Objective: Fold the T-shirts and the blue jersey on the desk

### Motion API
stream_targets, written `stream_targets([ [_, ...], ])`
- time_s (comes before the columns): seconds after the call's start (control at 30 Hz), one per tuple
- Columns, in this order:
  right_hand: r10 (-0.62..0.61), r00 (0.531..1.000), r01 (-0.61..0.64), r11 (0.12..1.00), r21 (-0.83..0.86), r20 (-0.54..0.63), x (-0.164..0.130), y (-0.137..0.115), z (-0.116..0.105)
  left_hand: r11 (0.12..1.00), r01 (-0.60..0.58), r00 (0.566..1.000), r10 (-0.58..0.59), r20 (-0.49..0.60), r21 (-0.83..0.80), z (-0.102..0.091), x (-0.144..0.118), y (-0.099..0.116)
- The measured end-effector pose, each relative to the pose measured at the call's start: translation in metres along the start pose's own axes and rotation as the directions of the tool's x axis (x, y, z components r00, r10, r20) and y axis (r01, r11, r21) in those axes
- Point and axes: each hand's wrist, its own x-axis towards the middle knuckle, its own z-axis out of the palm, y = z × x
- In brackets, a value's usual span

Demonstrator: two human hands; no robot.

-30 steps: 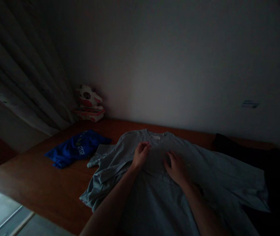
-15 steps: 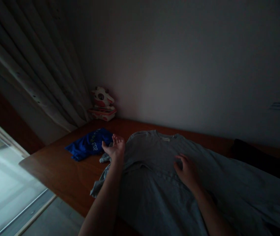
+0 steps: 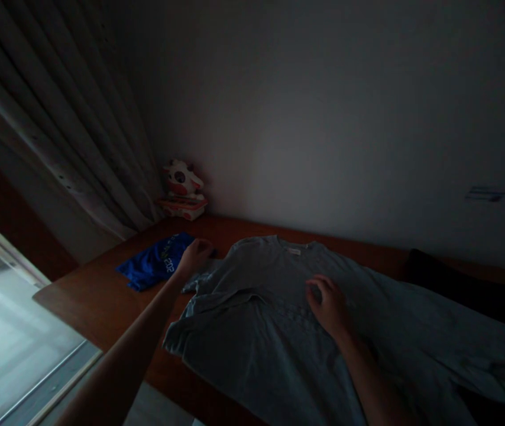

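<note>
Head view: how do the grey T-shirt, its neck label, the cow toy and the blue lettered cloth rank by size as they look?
1. Grey T-shirt
2. Blue lettered cloth and cow toy: too alike to rank; the left hand partly hides the cloth
3. Neck label

A broad cloth T-shirt (image 3: 252, 343) at lower centre is grey; at centre left, folded bright-blue fabric (image 3: 151, 263) bears pale digits; the flat wooden tabletop (image 3: 102, 302) is reddish brown.
</note>
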Motion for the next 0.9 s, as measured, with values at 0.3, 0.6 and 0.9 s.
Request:
stream_targets([
  [0.3, -0.022, 1.0, 0.021, 0.999, 0.037, 0.016, -0.001, -0.002, -0.003, 0.49, -0.243, 0.969, 0.083, 0.233, 0.837, -0.026, 0.01, -0.003],
  [0.6, -0.184, 0.941, 0.156, 0.981, 0.118, 0.284, 0.001, -0.045, -0.021, 0.382, -0.082, 0.993, 0.112, 0.042, 0.921, -0.061, 0.028, 0.017],
  [0.9, -0.087, 0.878, 0.016, 0.988, 0.152, 0.471, -0.005, -0.069, -0.02, 0.548, -0.194, 0.979, 0.164, 0.123, 0.813, -0.065, 0.043, 0.019],
])
